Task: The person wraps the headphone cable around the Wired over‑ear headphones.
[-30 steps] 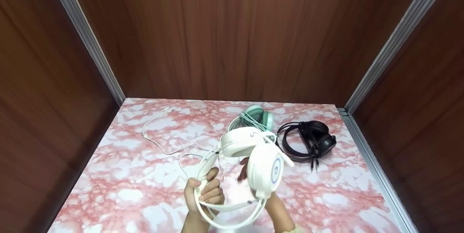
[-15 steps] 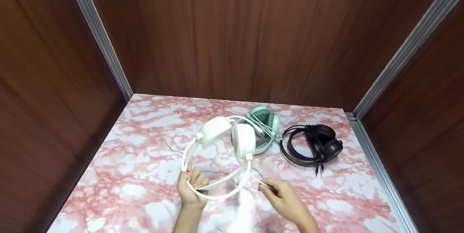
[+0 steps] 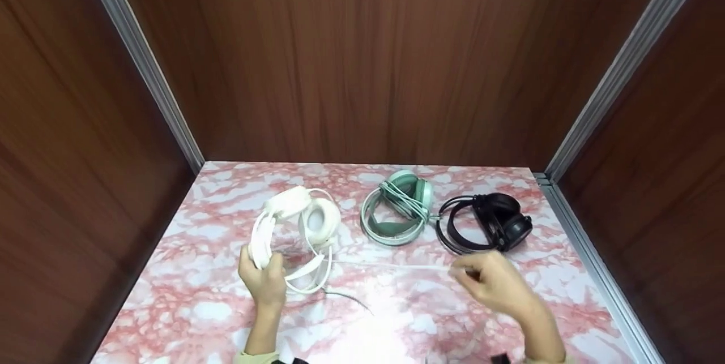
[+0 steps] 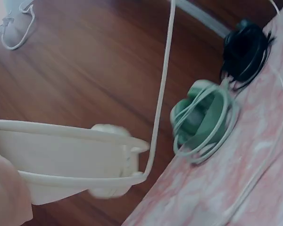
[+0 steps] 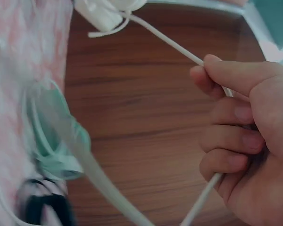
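My left hand (image 3: 264,279) grips the headband of a pair of white headphones (image 3: 289,201) at the left of the table in the head view. Their ear cups point away from me. A white cable (image 3: 391,266) runs taut from the headphones across to my right hand (image 3: 495,285). In the right wrist view, thumb and forefinger pinch that cable (image 5: 167,40), and the other fingers curl round it. A boom-like white piece (image 5: 106,33) sticks out near the ear cup there. The left wrist view shows the white headband (image 4: 61,155) beside the left hand's edge.
Green headphones (image 3: 396,234) with their cable wound round them lie at the back middle. Black headphones (image 3: 498,222) lie right of them, close behind my right hand. Wooden panels (image 3: 362,69) enclose the pink-and-white marbled table (image 3: 198,310) at the back and sides.
My left hand has carried the white headphones leftward, off the green ones in view. My right hand has taken hold of the cable and drawn it out to the right.
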The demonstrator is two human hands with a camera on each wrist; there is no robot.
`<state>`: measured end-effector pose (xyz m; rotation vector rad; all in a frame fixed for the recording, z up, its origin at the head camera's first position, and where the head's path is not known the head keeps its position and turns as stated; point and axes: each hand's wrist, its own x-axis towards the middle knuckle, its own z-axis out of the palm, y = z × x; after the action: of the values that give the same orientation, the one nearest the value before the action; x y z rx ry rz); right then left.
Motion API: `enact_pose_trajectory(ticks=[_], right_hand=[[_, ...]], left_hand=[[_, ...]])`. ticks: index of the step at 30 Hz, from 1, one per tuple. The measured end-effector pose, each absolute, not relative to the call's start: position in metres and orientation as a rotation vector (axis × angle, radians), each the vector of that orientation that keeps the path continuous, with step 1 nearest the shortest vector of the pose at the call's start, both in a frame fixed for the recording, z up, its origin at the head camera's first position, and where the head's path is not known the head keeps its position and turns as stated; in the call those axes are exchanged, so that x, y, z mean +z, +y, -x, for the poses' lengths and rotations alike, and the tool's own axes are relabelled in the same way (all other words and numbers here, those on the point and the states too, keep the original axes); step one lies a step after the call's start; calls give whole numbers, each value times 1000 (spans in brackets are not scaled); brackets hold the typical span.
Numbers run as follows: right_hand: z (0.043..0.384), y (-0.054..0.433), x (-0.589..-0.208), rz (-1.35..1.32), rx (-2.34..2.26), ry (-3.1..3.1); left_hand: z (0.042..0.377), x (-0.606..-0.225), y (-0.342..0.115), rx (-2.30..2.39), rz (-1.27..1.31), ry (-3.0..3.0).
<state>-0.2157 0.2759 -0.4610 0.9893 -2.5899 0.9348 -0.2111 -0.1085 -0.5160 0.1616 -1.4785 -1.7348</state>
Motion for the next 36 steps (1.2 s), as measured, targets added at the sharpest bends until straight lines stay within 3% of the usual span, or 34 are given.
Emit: enact_pose_trajectory(ticks=[8, 16, 26, 31, 36], right_hand=[[224, 266, -405, -949, 336, -2411], [225, 277, -361, -1168, 629, -2093], [263, 247, -325, -825, 713, -1640], [293, 231, -309, -611, 852, -1578], [324, 223, -307, -464, 868, -1729]], left_hand=[[208, -492, -110, -1482, -6, -1794], [219, -520, -155, -1189, 49, -2040], [203, -501, -165, -1236, 277, -2485], [194, -491, -155, -1496, 677, -2608], [189, -491, -149, -1925, 1193, -2291]])
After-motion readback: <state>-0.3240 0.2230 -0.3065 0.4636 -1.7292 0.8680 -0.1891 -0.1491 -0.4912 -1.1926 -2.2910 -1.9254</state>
